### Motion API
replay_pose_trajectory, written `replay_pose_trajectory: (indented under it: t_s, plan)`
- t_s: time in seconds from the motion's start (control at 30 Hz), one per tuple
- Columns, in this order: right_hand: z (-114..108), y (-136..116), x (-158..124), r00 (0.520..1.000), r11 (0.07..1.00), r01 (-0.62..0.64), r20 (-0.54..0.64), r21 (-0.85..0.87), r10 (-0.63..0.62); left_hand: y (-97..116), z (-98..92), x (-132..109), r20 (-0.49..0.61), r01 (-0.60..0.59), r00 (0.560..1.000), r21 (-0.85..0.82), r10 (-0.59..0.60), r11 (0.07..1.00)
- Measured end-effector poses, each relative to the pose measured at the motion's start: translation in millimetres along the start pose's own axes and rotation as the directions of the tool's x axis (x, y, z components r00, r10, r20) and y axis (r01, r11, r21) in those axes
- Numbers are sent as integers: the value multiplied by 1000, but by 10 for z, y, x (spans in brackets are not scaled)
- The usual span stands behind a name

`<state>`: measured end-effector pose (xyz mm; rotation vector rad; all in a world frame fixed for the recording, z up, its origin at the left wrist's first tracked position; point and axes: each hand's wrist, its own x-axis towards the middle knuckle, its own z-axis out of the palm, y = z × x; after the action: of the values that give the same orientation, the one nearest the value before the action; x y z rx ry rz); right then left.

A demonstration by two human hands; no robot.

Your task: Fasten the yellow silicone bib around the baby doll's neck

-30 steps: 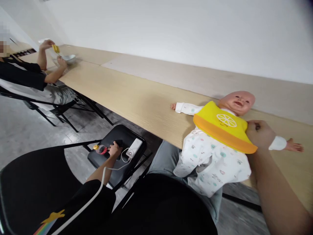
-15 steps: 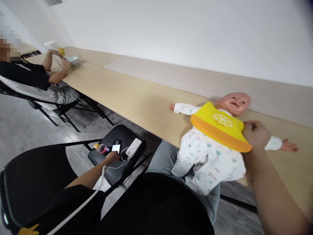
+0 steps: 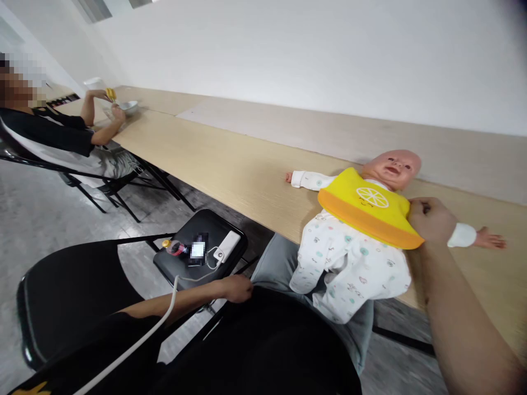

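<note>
- Doll point(image 3: 349, 263): on its back on table point(image 3: 230, 164), head on the wall side, legs over the near edge onto trousers point(image 3: 272, 260).
- Bib point(image 3: 366, 206): on doll's chest, lemon print and trough facing up; flat, probably because doll lies face up.
- Right hand point(image 3: 432, 222): clamped round one of doll's arms beside bib, cuff poking out beyond; likely steadies doll, legs being off the table. Forearm comes in from lower right, back of hand up.
- Left hand point(image 3: 237, 288): low over the lap, nothing seen in it; palm hidden, can't tell if closed. Forearm crosses from lower left.
- Seat point(image 3: 206, 224): phone point(image 3: 197, 252), bottle point(image 3: 177, 248), power bank point(image 3: 228, 247), probably parked within reach; cable point(image 3: 173, 302) runs past left forearm.
- Far end: co-worker point(image 3: 45, 134) holding something yellow point(image 3: 110, 94) by bowl point(image 3: 130, 108).
</note>
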<state>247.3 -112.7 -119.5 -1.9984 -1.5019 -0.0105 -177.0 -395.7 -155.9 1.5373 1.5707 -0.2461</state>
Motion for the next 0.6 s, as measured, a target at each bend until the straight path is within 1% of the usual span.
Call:
replay_pose_trajectory:
  t_s: [0.03, 0.07, 0.13, 0.17, 0.2, 0.23, 0.27, 0.3, 0.33, 0.37, 0.4, 0.47, 0.53, 0.57, 0.6]
  plan:
    - [5, 4, 1, 1000, 1000, 4, -7, 6, -4, 152, -26, 4, -17, -62, 998, 36, 63, 997]
    - [8, 5, 0, 1000, 1000, 5, -8, 8, -5, 313, -63, -8, -80, -198, 974, 138, 210, 970]
    - [2, -4, -5, 1000, 1000, -8, -2, -8, 8, 647, -166, -83, -110, -310, 938, 158, 329, 937]
    - [-6, -12, -10, 1000, 1000, -14, 3, -23, 14, 816, -229, -139, -118, -437, 884, 139, 453, 889]
    - [-17, -23, -16, 1000, 999, -19, 6, -38, 19, 980, -296, -199, -151, -553, 813, 103, 563, 827]
    - [-28, -34, -22, 1000, 999, -19, 8, -49, 19, 1137, -366, -254, -199, -633, 751, 55, 630, 772]
    - [-38, -45, -29, 1000, 998, -16, 7, -55, 16, 1283, -437, -295, -264, -683, 705, -2, 658, 730]
    - [-45, -53, -34, 1000, 998, -10, 8, -54, 10, 1417, -509, -312, -332, -713, 674, -58, 660, 699]
    - [-48, -59, -37, 1000, 999, -5, 11, -48, 6, 1537, -585, -299, -407, -726, 656, -107, 636, 679]
    - [-46, -62, -37, 1000, 999, -5, 16, -42, 6, 1642, -665, -250, -479, -737, 635, -143, 605, 660]
    - [-41, -65, -36, 1000, 999, -7, 18, -36, 7, 1733, -753, -165, -564, -748, 602, -152, 565, 646]
    - [-33, -69, -31, 999, 1000, -17, 33, -26, 18, 1878, -952, 91, -706, -758, 530, -144, 470, 636]
    - [-55, -83, -37, 998, 999, -32, 59, -21, 33, 1999, -1180, 404, -771, -750, 473, -98, 426, 654]
    - [-83, -95, -49, 996, 999, -34, 79, -19, 35, 2059, -1298, 556, -793, -728, 447, -55, 413, 683]
    - [-120, -113, -67, 996, 999, -34, 80, -20, 36, 2121, -1414, 695, -811, -675, 442, -21, 382, 737]
